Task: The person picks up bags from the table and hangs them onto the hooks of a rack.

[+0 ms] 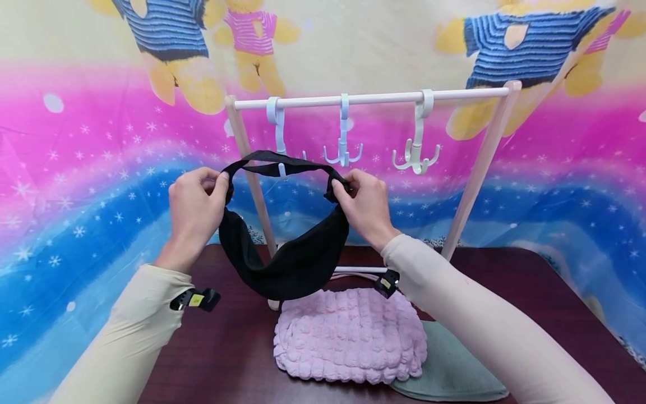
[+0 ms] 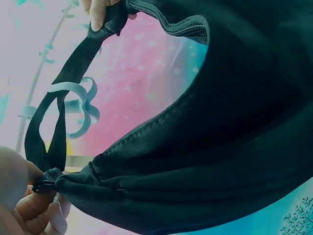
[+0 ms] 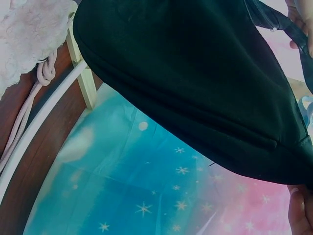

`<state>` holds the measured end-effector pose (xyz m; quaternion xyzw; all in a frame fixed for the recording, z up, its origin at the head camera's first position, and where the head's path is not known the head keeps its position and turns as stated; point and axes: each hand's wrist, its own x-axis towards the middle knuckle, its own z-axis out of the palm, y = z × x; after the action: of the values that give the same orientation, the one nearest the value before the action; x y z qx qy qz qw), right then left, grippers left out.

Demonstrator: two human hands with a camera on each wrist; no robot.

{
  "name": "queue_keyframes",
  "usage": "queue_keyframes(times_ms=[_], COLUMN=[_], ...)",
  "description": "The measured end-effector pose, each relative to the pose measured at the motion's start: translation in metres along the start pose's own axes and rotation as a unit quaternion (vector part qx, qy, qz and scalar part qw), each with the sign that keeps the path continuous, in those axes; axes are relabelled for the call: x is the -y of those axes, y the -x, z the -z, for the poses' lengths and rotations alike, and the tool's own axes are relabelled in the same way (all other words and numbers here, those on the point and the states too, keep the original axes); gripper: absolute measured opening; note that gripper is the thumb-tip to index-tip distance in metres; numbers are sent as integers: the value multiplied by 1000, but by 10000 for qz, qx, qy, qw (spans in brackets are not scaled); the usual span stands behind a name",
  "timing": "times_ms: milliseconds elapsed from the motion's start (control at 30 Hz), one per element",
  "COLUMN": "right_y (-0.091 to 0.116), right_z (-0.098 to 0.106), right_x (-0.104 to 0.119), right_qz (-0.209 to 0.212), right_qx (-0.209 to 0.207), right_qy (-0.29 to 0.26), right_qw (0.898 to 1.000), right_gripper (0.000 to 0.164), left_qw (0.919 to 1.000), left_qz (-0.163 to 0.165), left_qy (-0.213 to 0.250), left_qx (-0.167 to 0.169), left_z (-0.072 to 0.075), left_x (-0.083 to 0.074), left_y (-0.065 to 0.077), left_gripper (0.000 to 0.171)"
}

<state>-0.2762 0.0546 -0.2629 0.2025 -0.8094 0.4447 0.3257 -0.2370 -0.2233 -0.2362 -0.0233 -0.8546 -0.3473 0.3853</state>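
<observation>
A black zippered shoulder bag [image 1: 287, 269] hangs between my two hands in the head view. My left hand [image 1: 197, 207] pinches one end of its strap where it joins the bag. At the opposite end, my right hand [image 1: 365, 205] pinches the other strap joint. The strap [image 1: 262, 157] arches above the bag at the leftmost hook hanger [image 1: 276, 123], with a hook tip showing in front of it. In the left wrist view, pale hook prongs [image 2: 80, 105] overlap the strap's loop, and the zip [image 2: 188, 25] runs along the bag's edge.
A wooden rack with a white top bar [image 1: 373, 99] stands on the dark table [image 1: 227, 348]. A middle hook hanger [image 1: 344, 134] and a right one [image 1: 418, 140] hang from it. In front lie a pink puffy bag [image 1: 348, 336] and a grey-green fabric item [image 1: 449, 365].
</observation>
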Motion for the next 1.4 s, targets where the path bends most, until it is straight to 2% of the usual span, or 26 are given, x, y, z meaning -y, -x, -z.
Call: queue_keyframes(times_ms=[933,1400], right_y=[8,13], right_z=[-1,-5], right_x=[-10,-11], right_qz=[-40,-40], right_qx=[183,292], right_qy=[170,197], right_qw=[9997,9994], right_gripper=[18,17], left_qw=[9991,9991], left_qz=[90,98], left_qy=[-223,-245], left_qx=[351,345], left_z=[-6,-8], left_x=[6,11], left_y=[8,10], left_gripper=[36,34])
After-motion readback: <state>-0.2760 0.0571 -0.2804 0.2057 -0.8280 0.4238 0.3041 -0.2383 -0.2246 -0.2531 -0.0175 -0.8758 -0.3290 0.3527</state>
